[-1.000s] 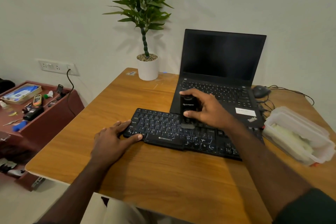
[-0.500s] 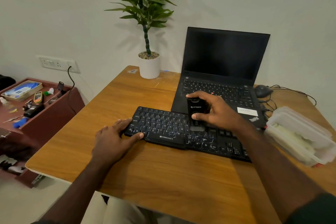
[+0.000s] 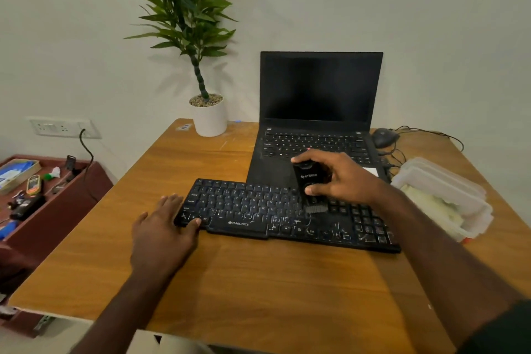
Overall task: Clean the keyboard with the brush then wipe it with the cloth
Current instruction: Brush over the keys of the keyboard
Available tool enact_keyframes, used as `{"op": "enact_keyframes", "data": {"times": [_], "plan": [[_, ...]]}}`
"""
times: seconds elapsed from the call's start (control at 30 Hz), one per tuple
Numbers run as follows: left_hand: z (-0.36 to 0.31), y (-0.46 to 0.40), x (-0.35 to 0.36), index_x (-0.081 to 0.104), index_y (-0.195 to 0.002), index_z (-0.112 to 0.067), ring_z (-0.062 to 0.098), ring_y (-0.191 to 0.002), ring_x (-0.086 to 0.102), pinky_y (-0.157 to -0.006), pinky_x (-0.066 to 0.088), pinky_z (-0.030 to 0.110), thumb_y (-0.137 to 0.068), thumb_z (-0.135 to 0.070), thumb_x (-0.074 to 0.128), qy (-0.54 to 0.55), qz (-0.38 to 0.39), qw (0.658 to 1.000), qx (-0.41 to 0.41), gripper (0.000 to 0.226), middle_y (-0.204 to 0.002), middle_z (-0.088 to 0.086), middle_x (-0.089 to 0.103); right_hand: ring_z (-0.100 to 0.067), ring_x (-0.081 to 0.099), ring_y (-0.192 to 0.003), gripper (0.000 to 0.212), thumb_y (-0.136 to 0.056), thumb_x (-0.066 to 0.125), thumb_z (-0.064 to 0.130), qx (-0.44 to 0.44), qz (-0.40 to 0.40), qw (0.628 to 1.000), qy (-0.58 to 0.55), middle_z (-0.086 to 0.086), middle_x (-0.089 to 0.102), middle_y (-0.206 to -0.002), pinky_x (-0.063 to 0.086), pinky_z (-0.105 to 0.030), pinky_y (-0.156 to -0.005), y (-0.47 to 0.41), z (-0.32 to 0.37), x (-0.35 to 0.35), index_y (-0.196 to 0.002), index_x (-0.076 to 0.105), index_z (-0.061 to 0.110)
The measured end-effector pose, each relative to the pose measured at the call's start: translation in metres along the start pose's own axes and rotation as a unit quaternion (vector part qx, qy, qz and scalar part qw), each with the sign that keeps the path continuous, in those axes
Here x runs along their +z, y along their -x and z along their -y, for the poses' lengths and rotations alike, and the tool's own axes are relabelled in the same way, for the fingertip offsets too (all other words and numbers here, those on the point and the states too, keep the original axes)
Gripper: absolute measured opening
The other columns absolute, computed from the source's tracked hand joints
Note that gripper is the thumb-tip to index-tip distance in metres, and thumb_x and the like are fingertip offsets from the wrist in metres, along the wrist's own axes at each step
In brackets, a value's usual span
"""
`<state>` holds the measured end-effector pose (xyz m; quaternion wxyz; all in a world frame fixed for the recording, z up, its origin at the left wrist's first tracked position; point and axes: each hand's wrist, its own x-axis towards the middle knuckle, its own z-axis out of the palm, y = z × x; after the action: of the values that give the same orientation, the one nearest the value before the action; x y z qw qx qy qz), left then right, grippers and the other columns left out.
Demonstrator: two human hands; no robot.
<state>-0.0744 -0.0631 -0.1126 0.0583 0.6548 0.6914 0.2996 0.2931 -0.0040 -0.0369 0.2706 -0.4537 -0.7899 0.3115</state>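
Brushing stage under way: right hand pinches brush, bristles on keyboard right of centre, at table middle. Left hand, fingers flat, steadies left end. Cloth wipe judged pending.

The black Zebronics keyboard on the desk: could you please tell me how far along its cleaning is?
Brushing is under way: the right hand holds the black brush, bristles on the black Zebronics keyboard, while the left hand steadies its end. Wiping remains; no cloth is clearly visible.

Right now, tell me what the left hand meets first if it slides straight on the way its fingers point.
The left hand already touches the keyboard at its left end; beyond that, probably the laptop.
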Motion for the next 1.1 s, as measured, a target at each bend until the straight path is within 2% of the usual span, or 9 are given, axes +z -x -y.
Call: {"op": "enact_keyframes", "data": {"times": [0.07, 0.2, 0.37, 0.6, 0.67, 0.73, 0.83, 0.97, 1.1], "plan": [[-0.023, 0.008, 0.011, 0.057, -0.136, -0.02, 0.014, -0.142, 0.037, -0.12, 0.022, 0.049, -0.088, -0.049, 0.066, 0.004, -0.023, 0.997, 0.069, 0.057, -0.148, 0.003, 0.05, -0.013, 0.064, -0.114, 0.063, -0.083, 0.081, 0.012, -0.01, -0.04, 0.998, -0.037, 0.002, 0.062, -0.128, 0.061, -0.039, -0.09, -0.002, 0.004, 0.007, -0.135, 0.055, 0.038], [-0.07, 0.02, 0.043, 0.057, -0.136, -0.024, 0.009, -0.144, 0.032, -0.12, 0.019, 0.043, -0.084, -0.076, 0.035, -0.032, 0.044, 0.982, 0.18, 0.076, -0.15, -0.003, 0.047, -0.01, 0.065, -0.111, 0.063, -0.085, 0.079, 0.013, -0.039, -0.058, 0.996, -0.051, 0.003, 0.062, -0.127, 0.061, -0.031, -0.086, -0.017, 0.02, 0.035, -0.136, 0.053, 0.042], [-0.085, 0.016, 0.055, 0.047, -0.145, -0.028, 0.008, -0.147, 0.026, -0.122, 0.014, 0.043, -0.08, -0.086, 0.019, -0.064, 0.084, 0.975, 0.196, 0.091, -0.155, -0.006, 0.039, -0.008, 0.064, -0.11, 0.065, -0.088, 0.077, 0.017, -0.021, -0.031, 0.999, -0.005, 0.006, 0.063, -0.127, 0.06, -0.027, -0.085, -0.008, 0.009, 0.045, -0.139, 0.049, 0.047], [-0.082, 0.016, 0.057, 0.048, -0.144, -0.029, 0.006, -0.146, 0.027, -0.119, 0.01, 0.038, -0.08, -0.086, 0.022, -0.051, 0.083, 0.977, 0.191, 0.089, -0.154, -0.009, 0.042, 0.005, 0.058, -0.112, 0.065, -0.085, 0.079, 0.015, 0.015, 0.07, 0.994, 0.084, 0.028, 0.057, -0.12, 0.05, -0.017, -0.09, 0.011, -0.003, -0.008, -0.139, 0.054, 0.043], [-0.081, 0.016, 0.059, 0.051, -0.142, -0.029, 0.007, -0.145, 0.029, -0.12, 0.014, 0.04, -0.081, -0.086, 0.025, -0.046, 0.078, 0.977, 0.191, 0.088, -0.152, -0.008, 0.044, 0.003, 0.059, -0.113, 0.065, -0.083, 0.081, 0.015, 0.013, 0.062, 0.995, 0.074, 0.025, 0.059, -0.123, 0.051, -0.02, -0.091, 0.01, -0.005, -0.016, -0.138, 0.055, 0.04], [-0.08, 0.015, 0.061, 0.055, -0.139, -0.027, 0.007, -0.143, 0.033, -0.119, 0.019, 0.042, -0.082, -0.085, 0.03, -0.042, 0.067, 0.978, 0.193, 0.085, -0.149, -0.007, 0.048, -0.003, 0.063, -0.113, 0.065, -0.083, 0.082, 0.013, -0.01, 0.006, 1.0, 0.014, 0.016, 0.064, -0.126, 0.055, -0.024, -0.092, 0.008, -0.004, -0.011, -0.137, 0.057, 0.038], [-0.079, 0.016, 0.062, 0.058, -0.136, -0.025, 0.008, -0.141, 0.038, -0.117, 0.024, 0.045, -0.082, -0.084, 0.038, -0.044, 0.056, 0.979, 0.193, 0.083, -0.145, -0.006, 0.053, -0.006, 0.068, -0.101, 0.065, -0.084, 0.08, 0.011, -0.046, -0.059, 0.995, -0.059, 0.004, 0.066, -0.122, 0.058, -0.022, -0.08, 0.0, 0.001, 0.019, -0.136, 0.055, 0.04], [-0.083, 0.016, 0.063, 0.061, -0.133, -0.025, 0.01, -0.139, 0.042, -0.115, 0.03, 0.048, -0.08, -0.084, 0.043, -0.065, 0.051, 0.979, 0.185, 0.082, -0.143, -0.005, 0.056, 0.002, 0.066, -0.091, 0.065, -0.09, 0.074, 0.012, -0.059, -0.035, 0.997, -0.04, 0.005, 0.063, -0.119, 0.058, -0.018, -0.071, -0.008, 0.001, 0.045, -0.142, 0.049, 0.043], [-0.083, 0.016, 0.064, 0.065, -0.129, -0.023, 0.009, -0.138, 0.044, -0.115, 0.029, 0.044, -0.078, -0.081, 0.049, -0.052, 0.035, 0.981, 0.183, 0.079, -0.14, -0.005, 0.058, -0.009, 0.065, -0.106, 0.067, -0.087, 0.077, 0.014, -0.052, 0.039, 0.998, -0.004, 0.009, 0.063, -0.123, 0.06, -0.034, -0.089, -0.005, -0.013, 0.02, -0.138, 0.049, 0.047]]}}
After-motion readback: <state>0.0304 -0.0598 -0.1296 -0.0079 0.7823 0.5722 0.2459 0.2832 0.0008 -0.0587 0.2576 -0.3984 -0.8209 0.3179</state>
